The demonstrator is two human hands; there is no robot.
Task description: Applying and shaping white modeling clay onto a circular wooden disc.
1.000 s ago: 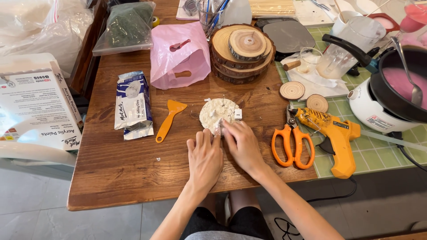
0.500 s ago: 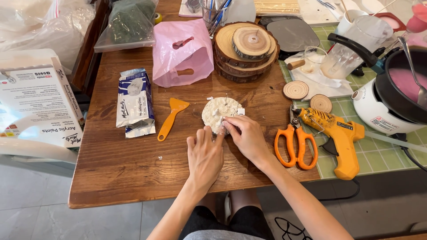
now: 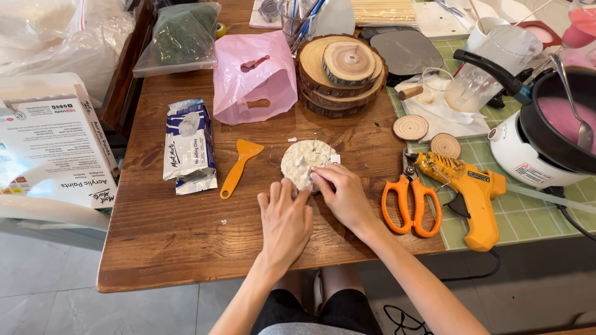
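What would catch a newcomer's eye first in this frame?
Both hands, the left hand and right hand, press on a pale clay-covered disc at the middle of the wooden table. To their right lie orange scissors and a yellow glue gun.
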